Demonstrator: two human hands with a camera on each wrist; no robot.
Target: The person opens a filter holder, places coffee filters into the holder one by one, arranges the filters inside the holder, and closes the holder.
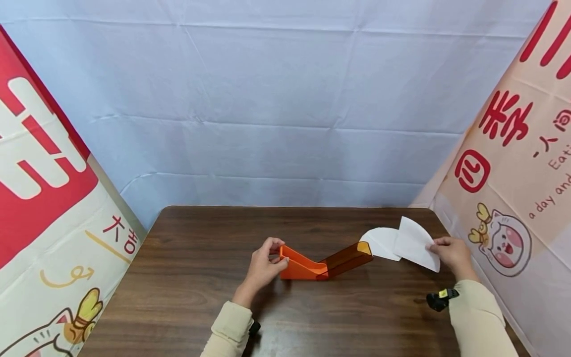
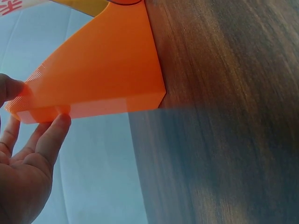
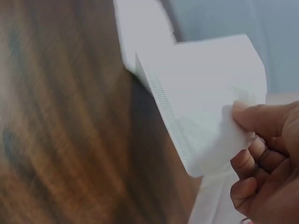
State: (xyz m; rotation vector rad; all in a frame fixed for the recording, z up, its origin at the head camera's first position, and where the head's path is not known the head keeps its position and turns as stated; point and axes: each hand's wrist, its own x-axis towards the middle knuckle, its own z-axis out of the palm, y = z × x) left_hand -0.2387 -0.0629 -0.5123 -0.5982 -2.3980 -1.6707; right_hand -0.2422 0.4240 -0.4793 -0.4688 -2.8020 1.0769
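while the orange case (image 1: 296,270) is gripped on the table (image 1: 200,297) by the left hand (image 1: 264,265), seemingly for steadiness, a paper coffee filter (image 1: 412,243) is pinched at its curved edge, rightward, by the right hand (image 1: 454,255).

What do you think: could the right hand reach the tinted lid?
Probably yes: tabletop lies open between the tinted lid and the right hand on the near side, though that hand pinches white paper.

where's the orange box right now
In the head view, the orange box is central on the table, left end in the grip of the left hand, white papers to its right.
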